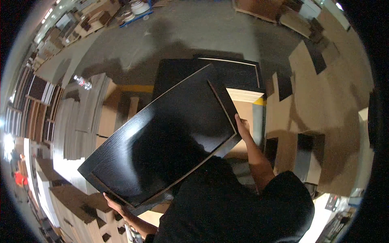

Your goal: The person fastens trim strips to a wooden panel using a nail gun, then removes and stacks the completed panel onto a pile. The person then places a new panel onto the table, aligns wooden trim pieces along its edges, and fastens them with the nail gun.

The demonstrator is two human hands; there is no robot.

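Observation:
A large black glossy panel (162, 129) with a pale inset line along its edges is held tilted in front of my body. My left hand (113, 203) grips its lower left edge, thumb on top and the other fingers hidden beneath. On the opposite short edge, my right hand (242, 126) holds the panel the same way, its fingers mostly out of sight. Beyond it lies another black panel (233, 73) with a pale edge line, partly covered by the held one. Light wooden boards (245, 96) show below that panel.
Stacks of pale boards (77, 121) stand on the left, with a clear plastic bottle (83, 82) on top. Brown cardboard pieces (324, 105) with dark openings rise on the right. A blue trolley (136, 17) and cardboard boxes (95, 22) are across the grey floor (198, 30).

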